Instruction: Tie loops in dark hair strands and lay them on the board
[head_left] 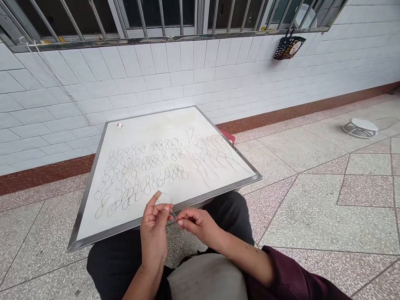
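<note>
While the left hand [156, 225] held, the right hand [200, 225] pinched too

As I watched, the strand [171, 199] hung just over the near edge of the table [150, 121], the left hand gripping its curve between thumb and fingers, the right grasping it farther along. Looped strands [129, 198] lay in rows from the left edge toward the middle. Doing this well, I judged, called for a steady left pinch and gentle right-hand tension, lest the curve kink.

The tabletop [156, 121] looks smooth and matt (its edging [218, 190] shiny metal).
</note>
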{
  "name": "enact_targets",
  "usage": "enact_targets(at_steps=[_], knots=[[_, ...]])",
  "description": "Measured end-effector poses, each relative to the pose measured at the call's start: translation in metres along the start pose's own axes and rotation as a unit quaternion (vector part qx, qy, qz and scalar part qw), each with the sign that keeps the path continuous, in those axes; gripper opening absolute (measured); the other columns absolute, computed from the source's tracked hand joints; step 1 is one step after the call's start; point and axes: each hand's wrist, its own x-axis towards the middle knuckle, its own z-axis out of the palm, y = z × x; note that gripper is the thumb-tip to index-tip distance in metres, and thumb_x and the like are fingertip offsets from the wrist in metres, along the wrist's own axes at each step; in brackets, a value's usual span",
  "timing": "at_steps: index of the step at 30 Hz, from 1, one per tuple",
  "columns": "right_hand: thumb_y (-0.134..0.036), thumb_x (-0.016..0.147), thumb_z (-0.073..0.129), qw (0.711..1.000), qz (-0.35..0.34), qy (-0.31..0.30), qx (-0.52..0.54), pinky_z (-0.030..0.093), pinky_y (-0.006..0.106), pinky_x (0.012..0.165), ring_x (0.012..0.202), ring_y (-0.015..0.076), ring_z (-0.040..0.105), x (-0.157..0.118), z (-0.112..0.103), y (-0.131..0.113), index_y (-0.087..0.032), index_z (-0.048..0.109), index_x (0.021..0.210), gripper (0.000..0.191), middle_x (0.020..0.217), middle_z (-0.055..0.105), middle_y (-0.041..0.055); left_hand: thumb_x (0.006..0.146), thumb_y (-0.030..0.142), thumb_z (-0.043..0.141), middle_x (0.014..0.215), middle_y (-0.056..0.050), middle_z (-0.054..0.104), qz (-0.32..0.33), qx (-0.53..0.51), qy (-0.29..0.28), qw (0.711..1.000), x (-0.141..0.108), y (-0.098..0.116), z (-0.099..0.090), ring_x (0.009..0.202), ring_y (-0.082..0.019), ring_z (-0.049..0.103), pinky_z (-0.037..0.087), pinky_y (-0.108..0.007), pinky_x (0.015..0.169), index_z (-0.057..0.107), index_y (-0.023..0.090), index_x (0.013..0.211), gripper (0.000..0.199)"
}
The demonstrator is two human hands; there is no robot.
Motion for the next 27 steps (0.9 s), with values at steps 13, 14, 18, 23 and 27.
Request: enact_targets(at_steps=[13, 14, 18, 23, 27], knots=[[-0.035, 0.092, 0.062, 0.999, -0.028, 0.019, -0.019, 0.036, 0.023, 0.058, 0.059, 0.0103, 0.045, 0.0, -0.002, 0.002, -0.02, 0.068, 0.087, 0.017, 0.069, 0.059, -0.0026, 0.084, 0.045, 0.072, 0.099, -0.005, 0.07, -0.012, 0.058, -0.027, 0.998, -0.003, 0.007, 0.002, 0.099, -0.022, 0.064, 0.052, -0.031, 0.078, 0.057, 0.025, 0.138, 0.059], [-0.034, 0.092, 0.062, 0.999, -0.026, 0.02, -0.02, 0.036, 0.023, 0.058, 0.059, 0.0103, 0.045, 0.0, -0.003, 0.001, -0.02, 0.068, 0.087, 0.016, 0.069, 0.059, -0.0026, 0.084, 0.045, 0.072, 0.1, -0.006, 0.07, -0.012, 0.06, -0.029, 0.998, -0.003, 0.008, 0.002, 0.099, -0.022, 0.064, 0.052, -0.032, 0.079, 0.056, 0.025, 0.138, 0.059], [-0.034, 0.091, 0.063, 0.999, -0.023, 0.027, -0.027, 0.036, 0.023, 0.058, 0.06, 0.0106, 0.046, 0.001, -0.005, 0.002, -0.02, 0.068, 0.086, 0.016, 0.069, 0.06, -0.0021, 0.084, 0.045, 0.071, 0.109, -0.009, 0.072, -0.019, 0.076, -0.041, 0.996, -0.002, 0.01, 0.003, 0.101, -0.023, 0.064, 0.052, -0.035, 0.084, 0.055, 0.024, 0.139, 0.062], [-0.035, 0.09, 0.063, 0.999, -0.027, 0.04, -0.016, 0.036, 0.023, 0.057, 0.06, 0.0107, 0.047, 0.005, -0.008, 0.002, -0.019, 0.067, 0.085, 0.017, 0.068, 0.06, -0.002, 0.084, 0.049, 0.071, 0.124, -0.011, 0.071, -0.048, 0.095, -0.061, 0.992, 0.003, 0.007, 0.001, 0.101, -0.024, 0.066, 0.052, -0.038, 0.089, 0.051, 0.027, 0.143, 0.066], [-0.036, 0.089, 0.063, 0.997, -0.017, 0.058, -0.038, 0.035, 0.022, 0.056, 0.058, 0.0103, 0.045, 0.008, -0.014, 0.004, -0.019, 0.068, 0.085, 0.018, 0.068, 0.06, -0.0021, 0.083, 0.05, 0.071, 0.128, -0.011, 0.069, -0.053, 0.096, -0.081, 0.991, 0.011, -0.002, -0.001, 0.104, -0.025, 0.066, 0.052, -0.038, 0.088, 0.049, 0.029, 0.144, 0.069]])
